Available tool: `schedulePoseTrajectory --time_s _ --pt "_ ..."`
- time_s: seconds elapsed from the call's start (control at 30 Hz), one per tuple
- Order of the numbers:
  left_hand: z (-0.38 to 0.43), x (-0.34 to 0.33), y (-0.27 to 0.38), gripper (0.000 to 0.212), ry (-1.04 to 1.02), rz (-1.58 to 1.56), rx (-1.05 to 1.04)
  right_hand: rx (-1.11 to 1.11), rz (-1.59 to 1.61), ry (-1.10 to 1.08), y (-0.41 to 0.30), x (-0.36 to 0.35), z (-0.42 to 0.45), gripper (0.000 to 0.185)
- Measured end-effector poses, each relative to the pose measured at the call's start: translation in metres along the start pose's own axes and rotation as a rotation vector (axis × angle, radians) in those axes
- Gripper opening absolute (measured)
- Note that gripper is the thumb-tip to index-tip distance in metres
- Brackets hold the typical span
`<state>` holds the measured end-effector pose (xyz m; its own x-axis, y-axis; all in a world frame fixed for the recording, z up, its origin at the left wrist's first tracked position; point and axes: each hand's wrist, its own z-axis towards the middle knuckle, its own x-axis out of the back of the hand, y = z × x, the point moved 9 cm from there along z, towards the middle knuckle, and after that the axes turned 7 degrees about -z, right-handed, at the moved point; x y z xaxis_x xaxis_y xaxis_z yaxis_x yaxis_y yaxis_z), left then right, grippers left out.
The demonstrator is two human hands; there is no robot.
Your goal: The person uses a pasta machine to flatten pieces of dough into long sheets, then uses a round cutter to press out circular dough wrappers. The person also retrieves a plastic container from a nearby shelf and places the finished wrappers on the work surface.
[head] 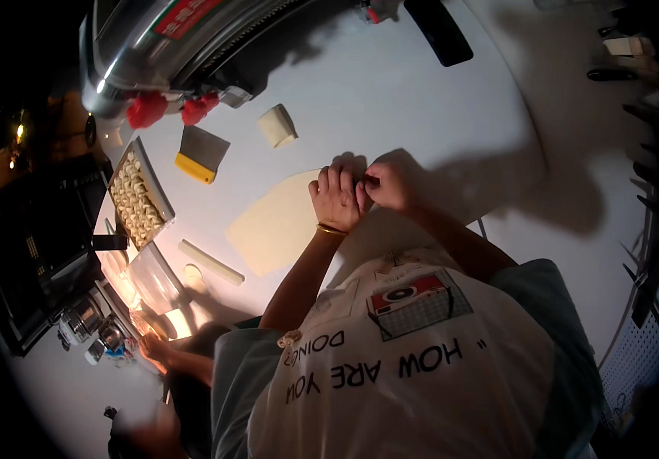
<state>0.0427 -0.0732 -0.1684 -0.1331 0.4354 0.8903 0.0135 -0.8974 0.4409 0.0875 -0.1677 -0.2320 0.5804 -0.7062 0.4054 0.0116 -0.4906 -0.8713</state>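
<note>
My left hand (338, 198), with a gold bangle at its wrist, is palm down over the right end of a flat, pale dough sheet (272, 226). Its fingers are bent and slightly spread, and what lies under the palm is hidden. Close against its thumb side is my right hand (390, 185), the thumb and fingers curled together. I cannot tell whether anything is between them. Beyond the sheet lies a small pale block (278, 126), likely dough. A bench scraper (203, 154) with a yellow handle rests farther left.
A steel dough-rolling machine (192, 51) with red knobs (147, 110) stands at the back. Left are a tray of small dumplings (134, 201), a pale strip (212, 262) and a clear plastic container (157, 278). Another person's hand (154, 351) is lower left. A phone (441, 31) lies back right.
</note>
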Motion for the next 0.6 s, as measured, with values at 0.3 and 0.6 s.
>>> schedulePoseTrajectory --time_s 0.3,0.6 --pt "0.006 -0.016 0.015 0.024 -0.262 0.097 -0.355 -0.012 -0.056 -0.061 0.013 -0.01 -0.002 0.019" --pt "0.013 0.054 0.008 0.042 0.151 -0.192 -0.045 0.009 0.107 0.029 0.001 0.008 0.003 0.005"
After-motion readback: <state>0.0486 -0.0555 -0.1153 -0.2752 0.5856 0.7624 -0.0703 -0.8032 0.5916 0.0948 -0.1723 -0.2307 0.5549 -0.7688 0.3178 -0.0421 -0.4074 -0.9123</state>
